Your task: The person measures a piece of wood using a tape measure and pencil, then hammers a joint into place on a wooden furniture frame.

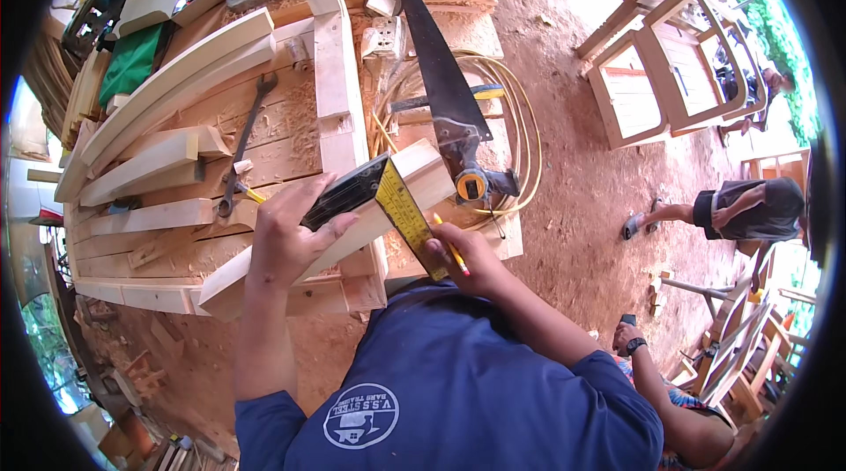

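Note:
A try square with a black stock (351, 195) and a yellow marked blade (404, 214) lies against a pale squared timber (421, 173). My left hand (291, 222) is closed on the stock, its thumb and fingers pressing it to the wood. The timber slants from near my left forearm up to the right, across the bench corner. In my right hand (471, 258), a yellow pencil (451, 246) is pinched beside the blade's lower end. That hand's thumb lies at the blade's edge; whether the pencil tip touches wood cannot be seen.
Beyond the timber lie a handsaw (434, 52), a coiled yellow cable (527, 132) and a power strip (382, 36). A wrench (247, 140) and curved wood pieces (181, 88) rest on the shaving-strewn bench. Wooden frames (665, 74) and other people (749, 208) are at right.

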Demonstrator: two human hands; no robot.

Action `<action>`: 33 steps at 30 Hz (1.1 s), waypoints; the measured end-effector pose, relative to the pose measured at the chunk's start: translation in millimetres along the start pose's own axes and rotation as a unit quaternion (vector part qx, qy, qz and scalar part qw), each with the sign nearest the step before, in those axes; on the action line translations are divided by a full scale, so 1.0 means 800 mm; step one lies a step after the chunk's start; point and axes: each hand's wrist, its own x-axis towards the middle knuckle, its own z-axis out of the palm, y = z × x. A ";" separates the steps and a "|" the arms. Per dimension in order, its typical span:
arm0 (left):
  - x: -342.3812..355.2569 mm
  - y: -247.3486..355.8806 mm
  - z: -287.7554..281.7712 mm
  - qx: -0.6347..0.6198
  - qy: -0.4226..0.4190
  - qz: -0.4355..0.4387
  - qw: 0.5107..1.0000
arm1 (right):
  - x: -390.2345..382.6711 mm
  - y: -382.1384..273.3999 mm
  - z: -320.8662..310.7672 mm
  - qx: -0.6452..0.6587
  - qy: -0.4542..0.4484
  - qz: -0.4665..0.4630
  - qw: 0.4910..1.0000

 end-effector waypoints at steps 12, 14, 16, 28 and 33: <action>0.004 -0.006 -0.003 0.002 -0.014 -0.018 1.000 | 0.003 -0.038 -0.067 0.049 0.201 -0.283 0.937; 0.004 -0.007 -0.002 0.000 -0.013 -0.018 1.000 | 0.018 -0.052 -0.065 0.057 0.179 -0.292 0.938; 0.005 -0.009 -0.001 -0.003 -0.012 -0.021 1.000 | 0.032 -0.056 -0.058 0.036 0.157 -0.319 0.934; 0.007 -0.012 -0.004 -0.024 -0.029 -0.034 0.999 | 0.053 -0.054 -0.052 -0.012 0.133 -0.314 0.940; 0.008 -0.016 -0.004 -0.031 -0.024 -0.021 0.999 | 0.055 -0.055 -0.052 -0.017 0.136 -0.320 0.937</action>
